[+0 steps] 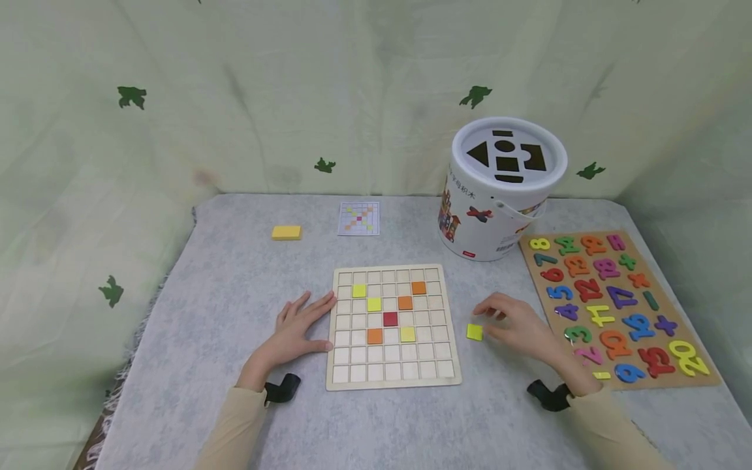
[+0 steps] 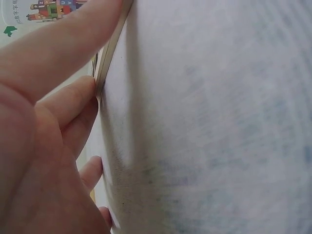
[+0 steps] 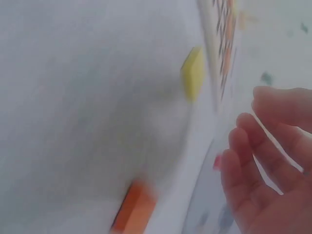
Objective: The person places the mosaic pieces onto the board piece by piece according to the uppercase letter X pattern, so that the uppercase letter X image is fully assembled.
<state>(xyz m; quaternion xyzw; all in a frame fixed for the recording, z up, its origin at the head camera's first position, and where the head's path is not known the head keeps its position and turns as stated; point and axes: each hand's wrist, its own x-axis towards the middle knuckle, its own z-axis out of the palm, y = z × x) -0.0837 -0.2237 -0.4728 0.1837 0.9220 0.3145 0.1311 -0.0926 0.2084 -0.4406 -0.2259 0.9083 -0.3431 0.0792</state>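
Observation:
A wooden grid board (image 1: 393,385) lies on the table, with a red tile (image 1: 390,319) in the middle and yellow and orange tiles along its diagonals. My left hand (image 1: 298,333) rests at the board's left edge, fingers spread, with thumb and fingertips touching the rim. Right of the board lies a loose yellow-green tile (image 1: 474,332). Beside that tile hovers my right hand (image 1: 519,326), its fingers loosely bent and holding nothing. The right wrist view also shows an orange tile (image 3: 134,209) on the table, hidden by the hand in the head view.
Behind the board lie a small card (image 1: 359,219) printed with a coloured grid and a yellow block (image 1: 286,233). A white bucket (image 1: 478,228) with shape holes in its lid stands at the back right. A number board (image 1: 631,307) lies at the right.

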